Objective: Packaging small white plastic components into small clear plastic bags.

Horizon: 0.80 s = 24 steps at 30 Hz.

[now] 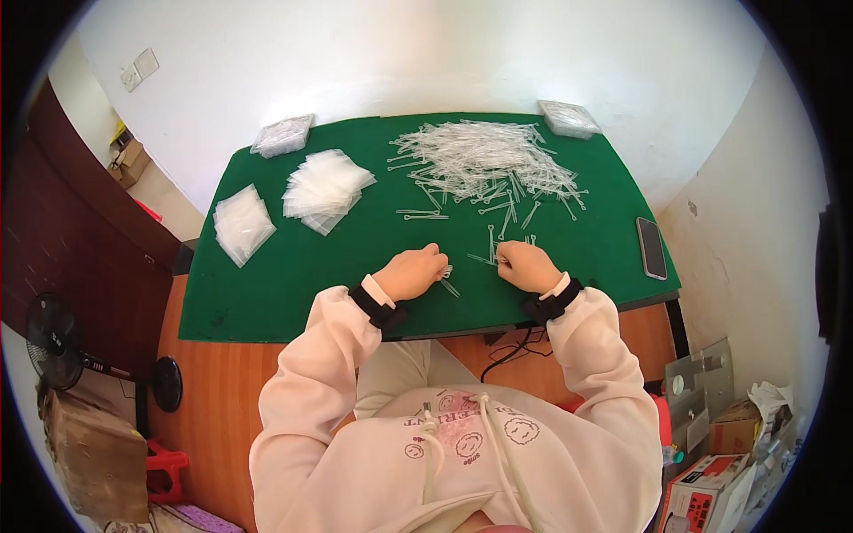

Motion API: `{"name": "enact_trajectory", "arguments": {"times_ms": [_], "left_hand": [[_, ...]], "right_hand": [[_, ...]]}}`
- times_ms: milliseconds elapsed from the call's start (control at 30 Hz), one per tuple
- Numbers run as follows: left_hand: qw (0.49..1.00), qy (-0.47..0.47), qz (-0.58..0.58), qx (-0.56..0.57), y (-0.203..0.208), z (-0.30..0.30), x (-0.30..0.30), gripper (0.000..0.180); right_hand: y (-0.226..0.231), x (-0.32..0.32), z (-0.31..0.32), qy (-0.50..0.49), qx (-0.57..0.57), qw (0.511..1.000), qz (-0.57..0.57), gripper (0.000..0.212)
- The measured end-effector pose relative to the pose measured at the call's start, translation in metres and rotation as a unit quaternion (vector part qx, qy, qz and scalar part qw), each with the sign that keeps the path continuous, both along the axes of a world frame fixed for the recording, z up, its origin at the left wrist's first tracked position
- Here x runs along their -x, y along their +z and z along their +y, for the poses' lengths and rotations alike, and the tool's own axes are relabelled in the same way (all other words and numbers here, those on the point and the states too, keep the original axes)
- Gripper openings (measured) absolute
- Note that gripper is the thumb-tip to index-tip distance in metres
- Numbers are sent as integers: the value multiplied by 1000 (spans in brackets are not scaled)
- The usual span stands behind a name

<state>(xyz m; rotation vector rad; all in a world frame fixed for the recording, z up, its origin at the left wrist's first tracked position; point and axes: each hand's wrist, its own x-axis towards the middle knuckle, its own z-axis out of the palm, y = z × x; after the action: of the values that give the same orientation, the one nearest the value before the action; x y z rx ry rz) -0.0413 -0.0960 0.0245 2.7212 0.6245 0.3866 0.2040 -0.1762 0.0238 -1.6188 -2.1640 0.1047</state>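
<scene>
My left hand (412, 272) is closed at the near middle of the green table. A few clear plastic pins (451, 287), thin with a small loop at one end, stick out from its fingertips. To the right, my right hand (526, 267) has its fingers pinched together on clear pins (482, 258) at the tabletop. Just beyond it lie several loose pins (490, 238). A large heap of the same clear pins (484, 158) spreads over the back of the table, with a few strays (422, 215) at its near left.
Clear plastic bags lie at the left in a fanned pile (325, 188) and a smaller stack (243, 224). Clear boxes stand at the back left (283, 135) and back right (569, 119) corners. A phone (651, 248) rests by the right edge of the green table (267, 302).
</scene>
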Motion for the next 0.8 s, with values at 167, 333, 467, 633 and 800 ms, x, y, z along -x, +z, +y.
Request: {"name": "enact_trajectory", "arguments": {"times_ms": [167, 333, 467, 633, 800], "left_hand": [[996, 19, -84, -21, 19, -2, 6, 12], [985, 159, 72, -6, 25, -2, 4, 25], [979, 187, 80, -16, 17, -13, -20, 34], [988, 142, 63, 21, 11, 0, -36, 31], [985, 83, 113, 101, 14, 4, -47, 22]], "right_hand": [[15, 10, 3, 28, 74, 977, 196, 10], [12, 18, 11, 58, 64, 937, 337, 18], [25, 33, 11, 32, 61, 937, 342, 13], [27, 40, 12, 47, -36, 949, 309, 8], [17, 25, 16, 37, -118, 929, 348, 10]]}}
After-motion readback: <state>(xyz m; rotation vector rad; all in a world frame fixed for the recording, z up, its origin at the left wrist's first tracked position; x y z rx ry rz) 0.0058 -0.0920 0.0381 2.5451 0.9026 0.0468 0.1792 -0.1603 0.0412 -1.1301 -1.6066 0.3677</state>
